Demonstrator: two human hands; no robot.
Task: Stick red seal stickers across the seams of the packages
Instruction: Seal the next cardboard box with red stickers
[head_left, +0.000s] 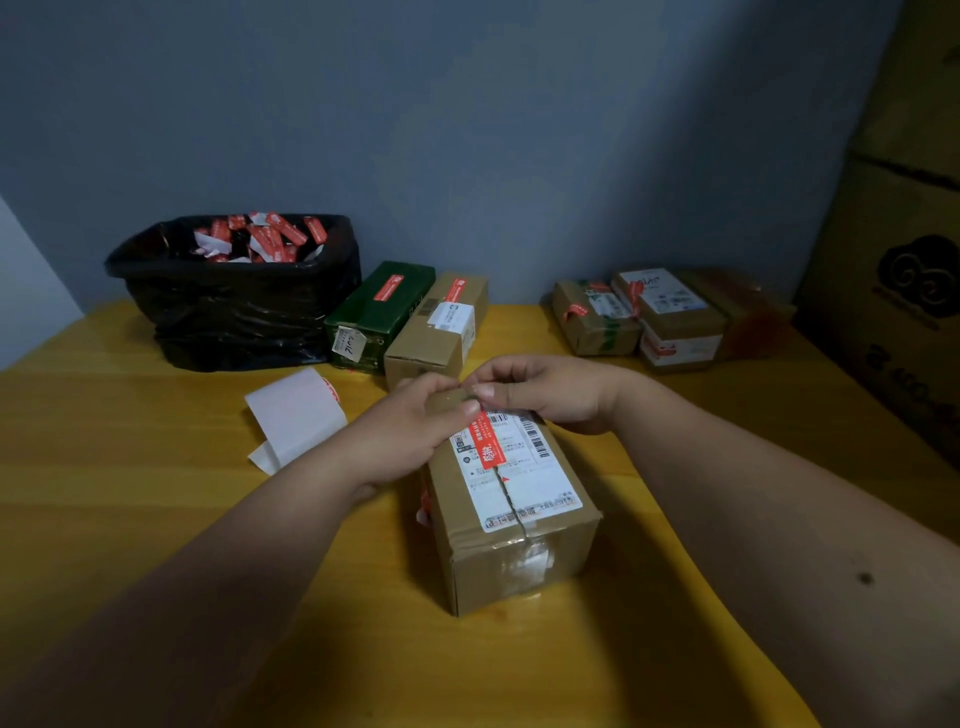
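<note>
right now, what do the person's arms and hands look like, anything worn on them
Both forearms are bare as far as the frame shows: no sleeves, gloves, watch or rings visible. The left hand and right hand are bare too. The right forearm carries one small dark mole-like spot on its upper side.

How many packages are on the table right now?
6, perhaps more hidden. One brown package under both hands, front centre; a green package and a tan package beside the black bag; three packages at back right.
</note>
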